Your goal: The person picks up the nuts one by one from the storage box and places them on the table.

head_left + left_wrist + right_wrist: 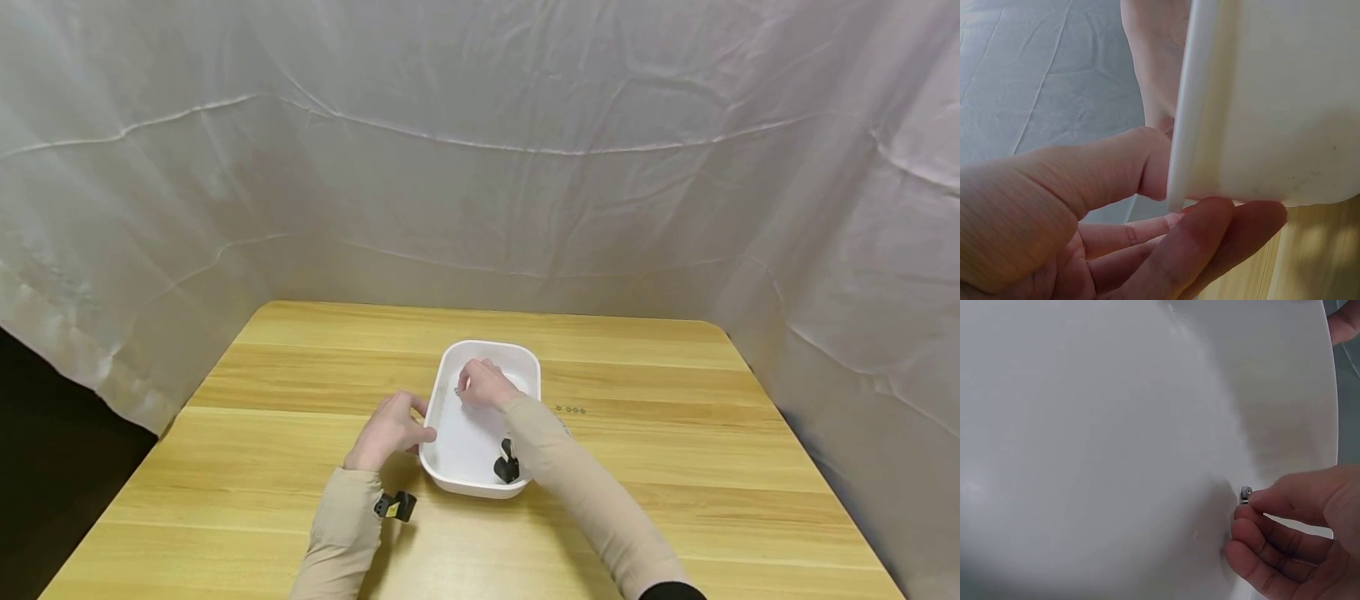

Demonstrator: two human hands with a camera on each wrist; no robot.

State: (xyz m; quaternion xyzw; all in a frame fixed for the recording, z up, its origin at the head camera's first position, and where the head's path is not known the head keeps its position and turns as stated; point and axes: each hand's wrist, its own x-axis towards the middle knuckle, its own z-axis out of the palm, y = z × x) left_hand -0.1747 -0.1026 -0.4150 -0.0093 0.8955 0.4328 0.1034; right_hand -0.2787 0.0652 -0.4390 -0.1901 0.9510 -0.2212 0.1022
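A white rectangular tray (pixel 468 450) stands on the wooden table. My left hand (pixel 390 429) grips its left side; in the left wrist view the thumb lies at the rim (pixel 1180 125) and the fingers are against the outer wall. Inside the tray, toward its far left part, my right hand (pixel 486 385) pinches a small silvery metal nut (pixel 1245 492) between thumb and index finger. The nut sits close over the tray floor, partly hidden by the fingertips, while the other fingers are curled in beneath.
On the table (pixel 675 467), just right of the tray, several small metal nuts (pixel 572 409) lie in a short row. A pale cloth curtain (pixel 480 208) hangs behind and along the sides. Black wrist cameras (pixel 397 506) are strapped to both sleeves.
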